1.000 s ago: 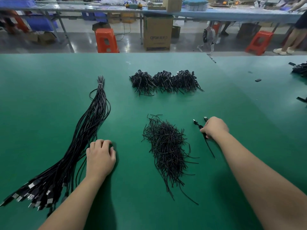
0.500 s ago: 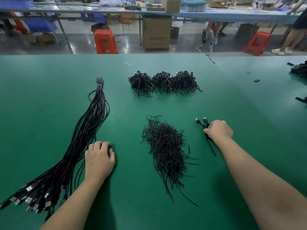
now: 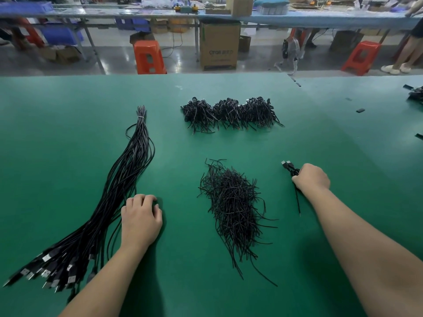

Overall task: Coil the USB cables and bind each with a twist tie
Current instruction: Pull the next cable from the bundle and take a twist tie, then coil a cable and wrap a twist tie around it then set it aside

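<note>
USB cables (image 3: 109, 197) lie in a long bundle on the left of our green table (image 3: 57, 133), plugs fanned toward the near edge. A loose heap of twist ties (image 3: 231, 207) sits in the middle, and a row of coiled cables (image 3: 231, 113) lies beyond it. Our left hand (image 3: 139, 220) rests palm down just beside the bundle, fingers curled, holding nothing we can see. Our right hand (image 3: 311, 178) grips a single cable (image 3: 289, 167), plugs poking out.
</note>
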Demonstrator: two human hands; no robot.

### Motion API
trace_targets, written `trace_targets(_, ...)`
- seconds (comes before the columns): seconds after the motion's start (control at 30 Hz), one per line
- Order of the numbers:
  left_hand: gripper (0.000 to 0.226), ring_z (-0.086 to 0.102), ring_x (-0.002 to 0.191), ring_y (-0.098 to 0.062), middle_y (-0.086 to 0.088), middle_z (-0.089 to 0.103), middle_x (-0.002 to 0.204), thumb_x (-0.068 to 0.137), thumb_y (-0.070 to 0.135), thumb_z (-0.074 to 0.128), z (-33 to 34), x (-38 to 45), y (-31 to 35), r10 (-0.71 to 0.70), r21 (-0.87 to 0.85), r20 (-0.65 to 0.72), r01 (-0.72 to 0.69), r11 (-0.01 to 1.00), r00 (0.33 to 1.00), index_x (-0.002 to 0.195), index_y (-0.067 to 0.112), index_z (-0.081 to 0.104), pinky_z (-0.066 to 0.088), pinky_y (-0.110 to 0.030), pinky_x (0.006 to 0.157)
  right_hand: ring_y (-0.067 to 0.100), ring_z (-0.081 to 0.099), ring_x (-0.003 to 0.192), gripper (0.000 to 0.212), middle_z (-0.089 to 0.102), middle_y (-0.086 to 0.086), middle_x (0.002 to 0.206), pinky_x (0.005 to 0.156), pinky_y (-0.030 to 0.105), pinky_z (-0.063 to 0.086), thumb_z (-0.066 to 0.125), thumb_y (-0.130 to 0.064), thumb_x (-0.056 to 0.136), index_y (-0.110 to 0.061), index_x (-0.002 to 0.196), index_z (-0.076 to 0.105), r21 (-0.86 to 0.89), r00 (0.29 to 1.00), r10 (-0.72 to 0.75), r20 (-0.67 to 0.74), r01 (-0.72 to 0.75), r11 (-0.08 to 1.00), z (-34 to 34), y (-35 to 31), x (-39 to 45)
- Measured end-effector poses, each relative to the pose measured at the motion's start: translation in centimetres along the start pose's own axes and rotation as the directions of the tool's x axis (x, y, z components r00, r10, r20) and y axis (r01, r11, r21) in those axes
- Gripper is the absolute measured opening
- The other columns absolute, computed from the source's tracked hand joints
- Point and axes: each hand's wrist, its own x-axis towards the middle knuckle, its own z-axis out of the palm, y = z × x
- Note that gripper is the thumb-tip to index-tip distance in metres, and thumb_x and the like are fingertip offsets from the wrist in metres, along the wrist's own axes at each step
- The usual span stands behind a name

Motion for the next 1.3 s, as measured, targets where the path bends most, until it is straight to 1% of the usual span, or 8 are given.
trace_targets(0.17,0.019,0.05,0.094,-0.029,-0.008,0.061,0.102,0.084,0.019,0.068,-0.2,0.0,0.2,-0.001,-0.001,0.016,0.001,1.0,1.0,0.102,0.012,0.065,0.043,-0.043,0.079,0.032,0.057,0.084,0.035,0.049,0.013,0.117,0.075,0.036,0.047,0.059,-0.038,0.094,-0.011,0.115,0.058,0.112,0.983,-0.133,-0.128,0.148,0.983,-1.0,-2.4,-1.7)
trace_targets(0.3,0.019,0.051,0.096,-0.029,-0.008,0.061,0.103,0.086,0.02,0.067,-0.6,-0.1,0.3,-0.012,0.003,0.038,0.012,1.0,0.999,0.103,0.013,0.065,0.043,-0.044,0.081,0.02,0.061,0.09,0.022,0.06,0.003,0.11,0.074,0.034,0.054,0.054,-0.033,0.098,-0.016,0.109,0.061,0.247,0.896,-0.399,-0.195,0.439,0.864,-1.7,-7.6,-5.5)
trace_targets(0.4,0.019,0.051,0.096,-0.029,-0.008,0.061,0.103,0.086,0.021,0.066,-0.7,-0.1,0.3,-0.01,0.003,0.046,0.01,1.0,0.999,0.103,0.012,0.065,0.043,-0.043,0.081,0.01,0.061,0.084,0.015,0.065,-0.002,0.099,0.068,0.024,0.054,0.052,-0.026,0.099,-0.016,0.104,0.064,0.355,0.804,-0.578,-0.143,0.587,0.728,-1.0,-12.0,-10.5)
trace_targets(0.53,0.018,0.051,0.096,-0.032,-0.01,0.061,0.102,0.084,0.018,0.067,-0.9,-0.3,0.4,-0.005,0.006,0.024,0.005,1.0,1.0,0.101,0.009,0.067,0.042,-0.045,0.08,0.013,0.063,0.087,0.016,0.066,-0.001,0.1,0.082,0.032,0.057,0.056,-0.023,0.097,-0.015,0.106,0.066,0.467,0.686,-0.728,-0.014,0.648,0.602,3.0,-16.2,-17.6)
trace_targets(0.67,0.027,0.049,0.108,-0.038,-0.019,0.06,0.114,0.077,0.022,0.054,-1.2,-0.7,0.6,-0.077,0.048,-0.022,0.078,0.996,0.997,0.094,0.007,0.068,0.036,-0.05,0.087,0.022,0.058,0.106,0.023,0.057,0.006,0.119,0.099,0.035,0.046,0.057,-0.023,0.097,-0.013,0.118,0.063,0.511,0.671,-0.736,0.092,0.603,0.613,8.5,-17.1,-22.2)
trace_targets(0.97,0.03,0.052,0.103,-0.04,-0.022,0.061,0.115,0.077,0.022,0.053,-2.1,-1.2,0.6,-0.126,0.042,0.065,0.123,0.992,0.99,0.096,0.004,0.068,0.041,-0.05,0.086,0.012,0.045,0.108,0.023,0.047,-0.004,0.114,0.096,0.026,0.041,0.051,-0.023,0.099,-0.015,0.12,0.06,0.459,0.629,-0.766,-0.131,0.724,0.516,11.7,-15.3,-24.2)
trace_targets(1.1,0.026,0.05,0.108,-0.041,-0.023,0.057,0.125,0.079,0.013,0.069,-2.7,-1.0,0.5,-0.144,0.02,0.122,0.143,0.99,0.982,0.103,0.004,0.069,0.041,-0.051,0.088,0.012,0.046,0.108,0.022,0.049,-0.004,0.113,0.096,0.026,0.042,0.051,-0.022,0.099,-0.015,0.117,0.061,0.446,0.618,-0.77,-0.159,0.74,0.503,11.7,-15.3,-24.3)
trace_targets(1.3,0.036,0.049,0.109,-0.036,-0.019,0.049,0.126,0.092,0.023,0.058,-4.7,0.1,-1.4,-0.296,0.069,0.248,0.287,0.955,0.923,0.124,0.007,0.053,0.045,-0.042,0.084,0.011,0.046,0.106,0.021,0.049,-0.005,0.11,0.094,0.026,0.044,0.051,-0.021,0.099,-0.013,0.115,0.063,0.45,0.621,-0.766,-0.167,0.739,0.501,11.6,-15.3,-24.4)
